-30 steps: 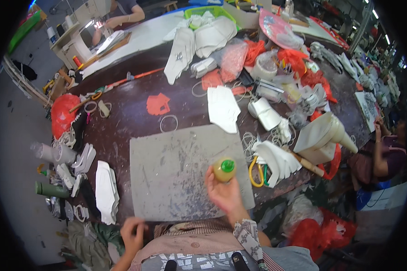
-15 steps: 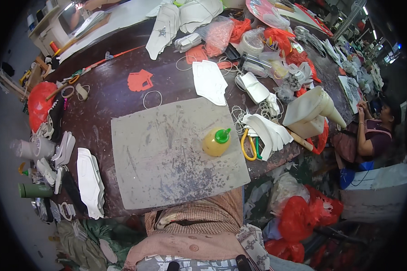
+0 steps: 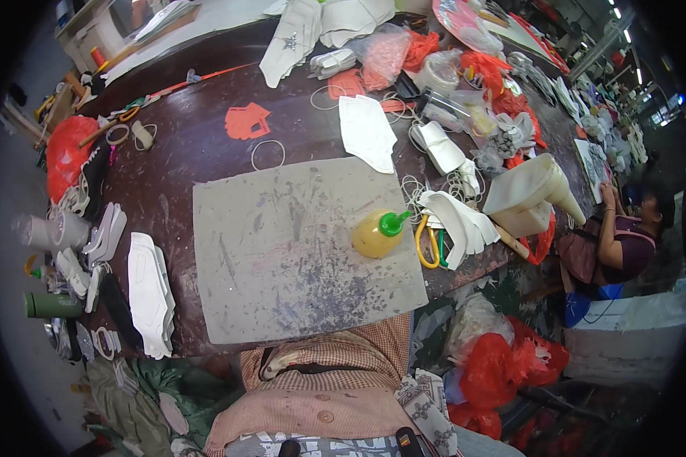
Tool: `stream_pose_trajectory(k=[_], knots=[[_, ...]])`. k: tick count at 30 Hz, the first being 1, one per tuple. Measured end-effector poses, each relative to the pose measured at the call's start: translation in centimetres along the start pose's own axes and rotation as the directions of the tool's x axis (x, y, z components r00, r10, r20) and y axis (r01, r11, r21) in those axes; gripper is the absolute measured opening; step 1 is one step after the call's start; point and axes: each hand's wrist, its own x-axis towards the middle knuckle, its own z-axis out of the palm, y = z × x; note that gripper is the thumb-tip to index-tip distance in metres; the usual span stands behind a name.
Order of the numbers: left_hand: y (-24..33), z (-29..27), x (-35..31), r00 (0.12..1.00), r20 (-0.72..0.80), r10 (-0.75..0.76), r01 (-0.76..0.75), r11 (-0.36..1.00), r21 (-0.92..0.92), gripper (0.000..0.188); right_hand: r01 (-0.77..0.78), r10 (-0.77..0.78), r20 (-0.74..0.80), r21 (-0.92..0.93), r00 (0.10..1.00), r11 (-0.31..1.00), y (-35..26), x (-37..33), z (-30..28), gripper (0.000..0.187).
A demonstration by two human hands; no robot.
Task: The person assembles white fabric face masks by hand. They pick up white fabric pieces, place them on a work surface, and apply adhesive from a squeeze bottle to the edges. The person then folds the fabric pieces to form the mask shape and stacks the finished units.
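A yellow squeeze bottle [image 3: 375, 235] with a green cap is seen lying on its side at the right edge of a grey work mat [image 3: 297, 247], untouched. Neither hand is caught in view, so whether the fingers are apart or together cannot be told. Just right of the bottle, yellow-handled scissors [image 3: 427, 244] and a stack of white cut pieces [image 3: 461, 222] are laid on the dark counter [image 3: 183, 152]. An orange cut-out [image 3: 246, 121] is placed beyond the mat.
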Motion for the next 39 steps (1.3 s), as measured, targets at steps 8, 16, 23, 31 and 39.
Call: stream_pose_trajectory(k=[8, 16, 23, 31, 39], knots=[[0.2, -0.4, -1.0, 0.999, 0.027, -0.025, 0.025, 1.0, 0.02, 0.006, 0.034, -0.035, 0.022, 0.008, 0.999, 0.999, -0.1, 0.8, -0.1, 0.018], [0.6, -0.8, -0.3, 0.997, 0.072, -0.003, 0.0, 0.999, 0.041, 0.006, 0.057, -0.058, 0.006, 0.04, 0.998, 0.998, -0.5, 0.8, -0.1, 0.018], [1.1, -1.4, -1.6, 0.996, 0.093, 0.015, -0.019, 0.999, 0.046, 0.005, 0.146, -0.146, -0.006, 0.031, 0.989, 0.989, -0.6, 0.7, -0.3, 0.018], [1.5, -1.9, -2.0, 0.987, 0.162, -0.011, 0.009, 1.0, 0.013, 0.005, 0.262, -0.262, -0.037, 0.02, 0.964, 0.965, -1.7, 1.2, 0.6, 0.019], [1.6, -2.4, -2.8, 0.982, 0.182, -0.057, 0.054, 0.998, 0.022, 0.005, 0.465, -0.472, -0.155, -0.08, 0.868, 0.882, -1.6, 3.4, 0.8, 0.024]])
